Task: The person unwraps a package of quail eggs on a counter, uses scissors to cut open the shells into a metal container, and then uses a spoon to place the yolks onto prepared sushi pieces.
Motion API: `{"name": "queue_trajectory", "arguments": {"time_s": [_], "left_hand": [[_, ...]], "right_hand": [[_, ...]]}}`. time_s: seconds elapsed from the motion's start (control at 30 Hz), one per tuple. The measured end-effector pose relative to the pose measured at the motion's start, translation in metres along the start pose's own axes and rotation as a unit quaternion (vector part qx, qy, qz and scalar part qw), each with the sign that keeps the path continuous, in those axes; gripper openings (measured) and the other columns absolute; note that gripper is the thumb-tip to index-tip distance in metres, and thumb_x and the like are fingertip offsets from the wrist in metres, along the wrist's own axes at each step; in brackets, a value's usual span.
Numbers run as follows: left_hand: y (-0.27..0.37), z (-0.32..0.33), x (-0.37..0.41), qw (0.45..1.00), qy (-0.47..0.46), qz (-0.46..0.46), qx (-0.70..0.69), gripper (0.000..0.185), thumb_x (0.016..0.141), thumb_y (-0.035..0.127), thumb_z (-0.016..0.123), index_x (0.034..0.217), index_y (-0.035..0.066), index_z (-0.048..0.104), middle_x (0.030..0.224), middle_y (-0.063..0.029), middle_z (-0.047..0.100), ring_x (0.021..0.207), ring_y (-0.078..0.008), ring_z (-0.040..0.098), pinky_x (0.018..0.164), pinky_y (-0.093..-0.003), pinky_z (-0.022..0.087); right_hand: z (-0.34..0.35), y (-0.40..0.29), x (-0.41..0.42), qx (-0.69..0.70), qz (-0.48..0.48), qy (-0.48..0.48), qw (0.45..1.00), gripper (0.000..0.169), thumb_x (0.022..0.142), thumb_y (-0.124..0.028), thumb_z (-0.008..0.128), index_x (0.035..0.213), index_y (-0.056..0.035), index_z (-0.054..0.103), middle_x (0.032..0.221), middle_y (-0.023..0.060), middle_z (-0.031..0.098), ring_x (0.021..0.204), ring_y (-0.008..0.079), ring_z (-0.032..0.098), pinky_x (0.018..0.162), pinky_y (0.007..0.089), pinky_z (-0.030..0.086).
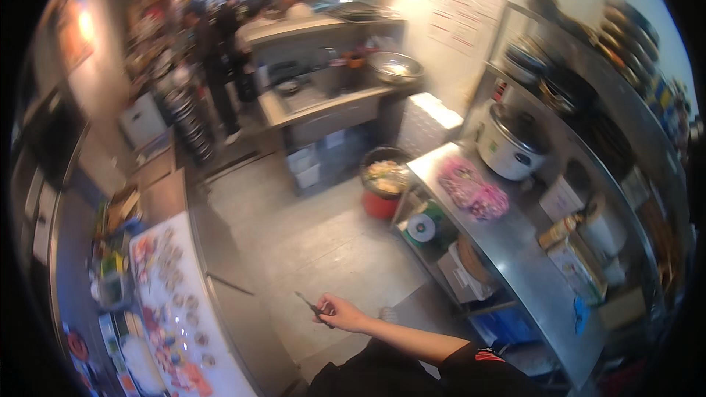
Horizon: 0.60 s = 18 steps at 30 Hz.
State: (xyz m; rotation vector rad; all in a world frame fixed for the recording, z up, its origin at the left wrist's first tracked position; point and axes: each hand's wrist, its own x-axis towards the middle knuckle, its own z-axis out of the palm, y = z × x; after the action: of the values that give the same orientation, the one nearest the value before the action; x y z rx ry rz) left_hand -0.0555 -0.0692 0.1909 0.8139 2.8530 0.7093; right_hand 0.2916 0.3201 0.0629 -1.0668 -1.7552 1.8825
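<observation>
My right hand (pixel 335 313) is held out over the floor, shut on small dark-handled scissors (pixel 314 310) whose blades point away to the upper left. My left hand is out of view. Left of my right hand runs a counter with a long white board (pixel 223 366). Pieces of pink and pale food (pixel 187 377) and several small round items (pixel 201 338) are spread over it. Beside the board sit a clear container (pixel 112 289) and a white bundle (pixel 142 361), too blurred to name.
Right: a steel shelf table (pixel 499 262) with pink net bags (pixel 471 190), a rice cooker (pixel 510 143) and boxes. Ahead: a red bin (pixel 380 204) with food scraps, a sink unit (pixel 331 116) with a metal bowl (pixel 395 68). Several people (pixel 218 49) stand beyond, at upper left.
</observation>
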Motion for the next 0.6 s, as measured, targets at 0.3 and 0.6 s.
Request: {"name": "queue_trajectory", "arguments": {"time_s": [0.3, 0.6], "left_hand": [[0.590, 0.298, -0.023, 0.812, -0.316, 0.396, -0.290, 0.028, 0.089, 0.005, 0.068, 0.117, 0.001, 0.067, 0.112, -0.0142, 0.072, 0.108, -0.0227, 0.068, 0.092, -0.0362, 0.054], [0.920, 0.715, -0.157, 0.754, -0.258, 0.604, -0.033, 0.043, 0.085, 0.023, 0.069, 0.126, 0.011, 0.060, 0.127, -0.0192, 0.055, 0.120, -0.0401, 0.053, 0.095, -0.0504, 0.049]], "right_hand": [[-0.277, 0.115, -0.107, 0.181, 0.062, 0.272, 0.943, 0.019, 0.095, -0.009, 0.063, 0.110, -0.0111, 0.051, 0.083, 0.0030, 0.068, 0.066, 0.0096, 0.063, 0.053, 0.0245, 0.046], [-0.508, 0.168, -0.216, 0.273, 0.088, 0.447, 0.847, 0.024, 0.096, -0.010, 0.066, 0.109, -0.0112, 0.045, 0.086, 0.0079, 0.068, 0.063, 0.0133, 0.064, 0.049, 0.0226, 0.044]]}}
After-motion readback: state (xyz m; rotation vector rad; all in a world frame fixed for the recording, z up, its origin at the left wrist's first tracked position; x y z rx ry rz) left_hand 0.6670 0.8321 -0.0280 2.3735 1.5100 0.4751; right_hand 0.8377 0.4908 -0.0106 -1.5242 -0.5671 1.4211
